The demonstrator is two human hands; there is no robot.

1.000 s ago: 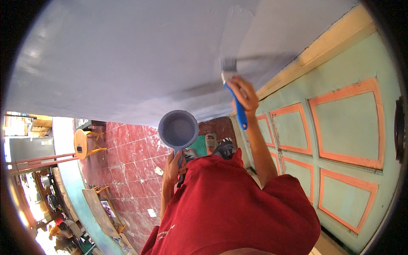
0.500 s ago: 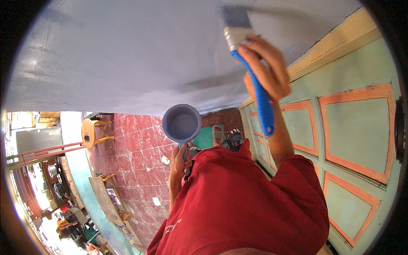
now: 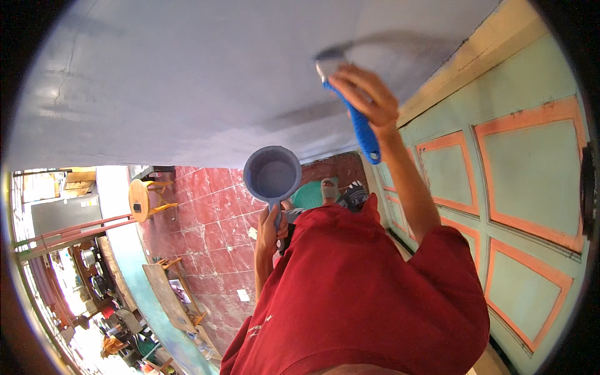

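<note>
My right hand (image 3: 369, 94) is closed round a paintbrush (image 3: 361, 128) with a blue handle and a metal ferrule. Its dark bristles press against the grey-lilac wall (image 3: 187, 75), near the yellowish frame on the right. Lower down, my left hand (image 3: 269, 230) grips the handle of a grey-blue dipper (image 3: 272, 173), a round pot held upright. Its inside looks grey-blue too; how much paint it holds I cannot tell. The dipper hangs below the painted wall, apart from the brush.
Green door panels (image 3: 531, 162) with orange borders stand at the right, beside a yellowish frame (image 3: 462, 69). Below are red floor tiles (image 3: 212, 219) and a green mat (image 3: 307, 196) by my feet. To the left are a round-topped wooden stool (image 3: 139, 200) and a low wooden table (image 3: 165, 297).
My right hand and the brush have shifted slightly left, the bristles lower on the wall and the handle's end higher in view. The dipper remains in my left hand.
</note>
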